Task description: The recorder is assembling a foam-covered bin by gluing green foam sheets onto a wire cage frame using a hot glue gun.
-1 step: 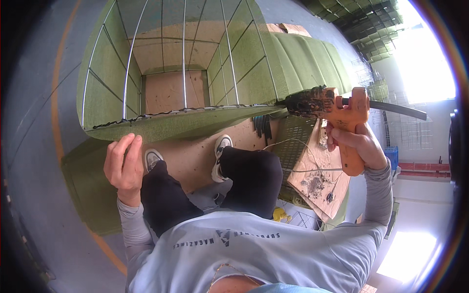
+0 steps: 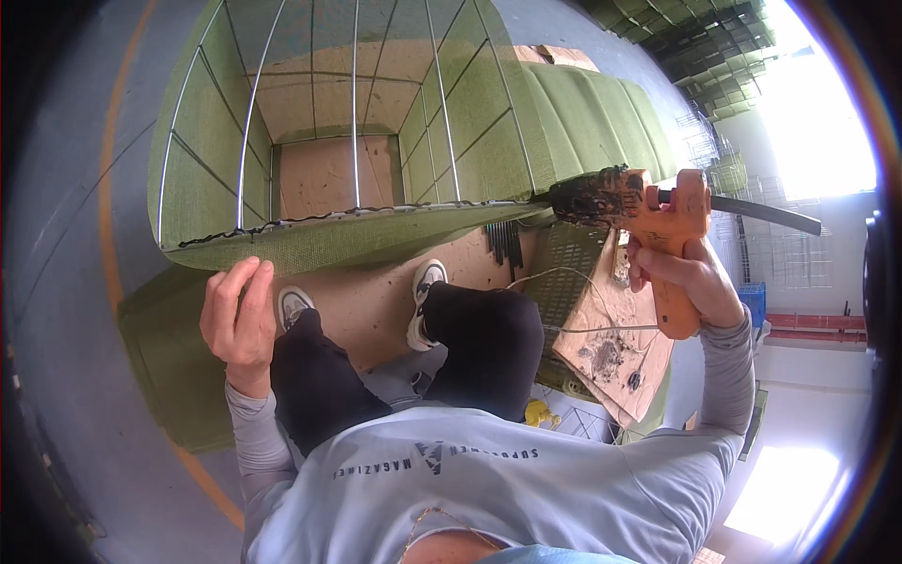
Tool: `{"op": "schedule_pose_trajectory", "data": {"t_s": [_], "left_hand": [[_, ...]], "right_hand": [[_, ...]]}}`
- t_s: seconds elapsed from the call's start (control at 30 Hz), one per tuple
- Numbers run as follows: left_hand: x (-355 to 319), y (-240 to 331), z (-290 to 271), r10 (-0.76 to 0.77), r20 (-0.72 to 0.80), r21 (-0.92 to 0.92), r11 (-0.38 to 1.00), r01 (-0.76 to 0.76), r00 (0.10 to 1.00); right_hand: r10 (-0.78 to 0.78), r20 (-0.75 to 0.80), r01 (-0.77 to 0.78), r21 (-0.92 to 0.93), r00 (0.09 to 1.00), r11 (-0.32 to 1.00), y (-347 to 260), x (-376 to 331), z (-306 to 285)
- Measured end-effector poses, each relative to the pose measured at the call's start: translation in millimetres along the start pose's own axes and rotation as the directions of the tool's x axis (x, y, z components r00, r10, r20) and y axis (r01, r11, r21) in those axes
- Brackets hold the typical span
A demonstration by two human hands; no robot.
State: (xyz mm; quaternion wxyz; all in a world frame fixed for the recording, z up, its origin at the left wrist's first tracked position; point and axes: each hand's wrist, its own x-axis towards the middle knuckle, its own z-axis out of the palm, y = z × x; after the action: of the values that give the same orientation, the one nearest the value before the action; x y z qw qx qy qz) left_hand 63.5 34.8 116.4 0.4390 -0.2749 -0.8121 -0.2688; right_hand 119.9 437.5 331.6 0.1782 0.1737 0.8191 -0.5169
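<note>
My right hand (image 2: 707,282) is wrapped round the handle of an orange glue gun (image 2: 669,226), its front smeared with black glue. A black glue stick (image 2: 770,212) juts from its back. The gun's nozzle touches the right end of a wire frame's near edge, where a wavy bead of black glue (image 2: 310,219) runs along the wire. Green mesh fabric (image 2: 329,246) covers the box-shaped wire frame (image 2: 355,103) and hangs loose below that edge. With its fingers together, my left hand (image 2: 237,324) pinches the fabric's lower edge near the left corner.
Several black glue sticks (image 2: 505,246) lie beyond my right knee. Right of my legs, a glue-stained cardboard sheet (image 2: 601,352) rests on a green crate (image 2: 556,282), with the gun's cord crossing it. Folded green fabric (image 2: 601,122) lies behind the gun; more green fabric (image 2: 178,357) is at left.
</note>
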Motion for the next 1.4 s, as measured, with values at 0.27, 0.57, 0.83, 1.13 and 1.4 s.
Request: {"op": "schedule_pose_trajectory", "data": {"t_s": [0.27,0.57,0.83,1.13,1.4], "left_hand": [[-1,1,1,-0.034,-0.005,-0.027,0.999,0.034,0.999],[-6,2,0,-0.085,0.013,-0.049,0.995,0.086,0.996],[-5,2,1,-0.095,0.024,-0.055,0.994,0.096,0.995],[-7,1,1,-0.089,0.017,-0.051,0.995,0.09,0.996],[-4,0,3,-0.05,-0.01,-0.04,0.998,0.05,0.999]], "right_hand": [[-0.019,-0.021,0.019,-0.013,1.0,1.0,6,10,-1],[-0.045,-0.039,0.043,-0.037,0.998,0.998,3,17,-4],[-0.003,-0.052,0.004,0.012,0.999,1.0,-5,22,-5],[-0.048,-0.054,0.048,-0.005,0.997,0.999,-2,29,-9],[-0.059,-0.028,0.058,-0.005,0.998,0.998,-3,37,-9]]}}
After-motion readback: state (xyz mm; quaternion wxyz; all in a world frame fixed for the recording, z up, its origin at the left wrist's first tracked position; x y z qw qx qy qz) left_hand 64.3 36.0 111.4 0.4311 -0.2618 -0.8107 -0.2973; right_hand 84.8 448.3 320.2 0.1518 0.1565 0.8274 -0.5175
